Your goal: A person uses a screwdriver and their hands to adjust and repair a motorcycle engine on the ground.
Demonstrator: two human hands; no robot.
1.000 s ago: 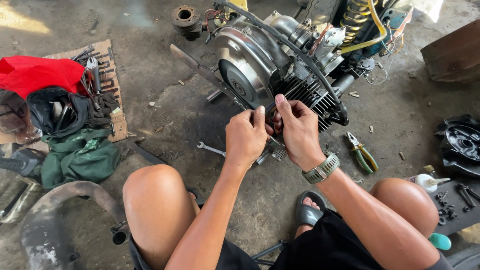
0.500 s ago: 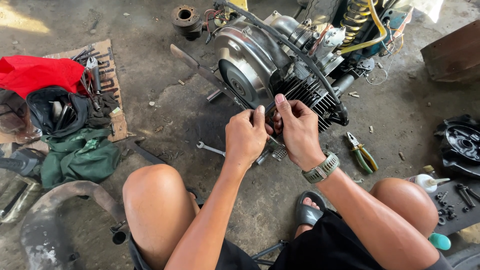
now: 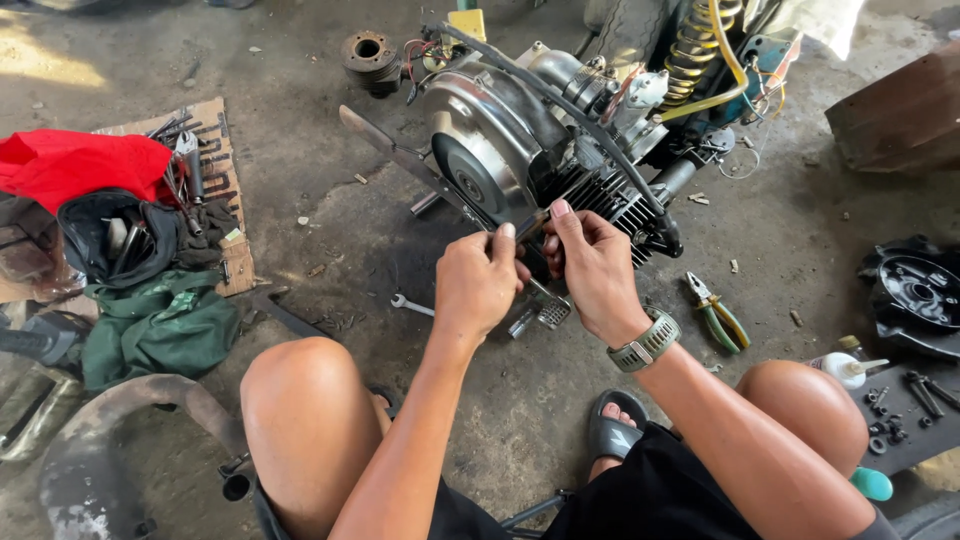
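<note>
I squat in front of a scooter engine [image 3: 500, 130] lying on the concrete floor. My left hand [image 3: 478, 285] and my right hand [image 3: 592, 272] meet close together just in front of the black cylinder fins [image 3: 625, 208]. Both pinch a thin metal tool [image 3: 530, 224] that points up towards the fins. Its tip is hidden among the fingers and the engine. A grey watch sits on my right wrist.
Green-handled pliers [image 3: 716, 312] lie to the right and a small wrench [image 3: 410, 304] to the left. A black tool bag [image 3: 115, 240], red cloth [image 3: 80, 165] and green cloth [image 3: 160, 325] sit far left. At the right are a black round cover [image 3: 915, 295] and white bottle [image 3: 846, 370].
</note>
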